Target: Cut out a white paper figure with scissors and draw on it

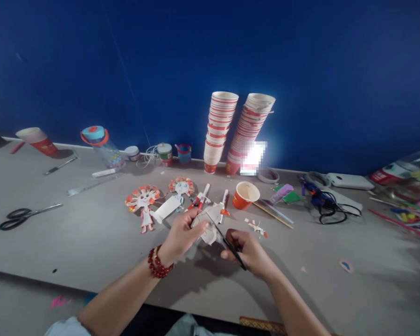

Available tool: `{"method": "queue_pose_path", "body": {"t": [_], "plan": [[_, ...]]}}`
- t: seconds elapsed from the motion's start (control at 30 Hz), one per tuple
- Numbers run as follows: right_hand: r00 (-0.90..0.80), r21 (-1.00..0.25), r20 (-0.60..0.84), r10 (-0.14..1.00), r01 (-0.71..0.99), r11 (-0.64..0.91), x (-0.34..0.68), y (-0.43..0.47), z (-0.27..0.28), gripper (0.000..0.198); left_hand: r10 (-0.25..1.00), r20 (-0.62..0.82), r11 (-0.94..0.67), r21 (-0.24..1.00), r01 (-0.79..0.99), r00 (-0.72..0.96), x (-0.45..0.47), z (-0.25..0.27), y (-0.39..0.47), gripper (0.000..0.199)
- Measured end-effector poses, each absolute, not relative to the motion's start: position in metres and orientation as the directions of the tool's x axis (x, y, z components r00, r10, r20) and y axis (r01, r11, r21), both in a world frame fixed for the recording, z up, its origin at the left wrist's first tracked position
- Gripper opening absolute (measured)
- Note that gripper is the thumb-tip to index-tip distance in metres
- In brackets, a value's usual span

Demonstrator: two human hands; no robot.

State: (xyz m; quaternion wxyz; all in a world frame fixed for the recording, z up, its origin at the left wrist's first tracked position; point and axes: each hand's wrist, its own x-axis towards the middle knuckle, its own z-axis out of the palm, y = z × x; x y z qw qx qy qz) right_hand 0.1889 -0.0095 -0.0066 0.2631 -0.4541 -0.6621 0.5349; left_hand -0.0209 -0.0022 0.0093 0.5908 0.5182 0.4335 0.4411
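Observation:
My left hand (183, 234) pinches a piece of white paper (210, 235) with a ragged outline, held above the table. My right hand (247, 252) grips a pair of scissors with black handles (233, 250), whose blades reach up and left across the paper. Whether the blades are apart or together is hard to make out. Just beyond my hands lie two paper figures with petal-like fringed heads, one in a red-trimmed dress (146, 207) and one with blue eyes (181, 187). An orange paper cup (245, 195) stands beyond the paper.
Two tall stacks of paper cups, left (221, 130) and right (250, 128), lean against the blue wall. Paper scraps (256, 227) lie right of my hands. Other scissors (24, 215) rest at the left, near a clear bottle (101, 147). A dark cable (325, 205) coils at the right.

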Motion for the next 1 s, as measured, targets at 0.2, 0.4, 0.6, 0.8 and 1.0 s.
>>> {"method": "queue_pose_path", "body": {"t": [0.2, 0.4, 0.6, 0.8, 1.0], "plan": [[-0.431, -0.925, -0.123, 0.894, 0.376, 0.054, 0.190, -0.008, -0.009, 0.060, 0.971, -0.073, 0.087, 0.995, -0.049, 0.230, -0.021, 0.010, -0.002, 0.022], [-0.412, -0.930, -0.108, 0.905, 0.364, 0.055, 0.188, -0.009, -0.009, 0.060, 0.974, -0.046, 0.062, 0.996, -0.065, 0.223, -0.019, 0.014, -0.003, 0.024], [-0.407, -0.957, -0.100, 0.908, 0.290, 0.024, 0.183, -0.011, -0.011, 0.063, 0.981, -0.045, 0.077, 0.984, -0.162, 0.190, -0.015, 0.007, -0.006, 0.028], [-0.412, -0.978, -0.103, 0.905, 0.210, -0.016, 0.179, -0.013, -0.019, 0.062, 0.986, -0.033, 0.082, 0.951, -0.297, 0.166, -0.008, 0.008, -0.008, 0.029], [-0.439, -0.991, -0.106, 0.892, 0.121, -0.058, 0.176, -0.015, -0.016, 0.063, 0.984, -0.026, 0.087, 0.931, -0.355, 0.174, -0.003, 0.012, -0.010, 0.029]]}}
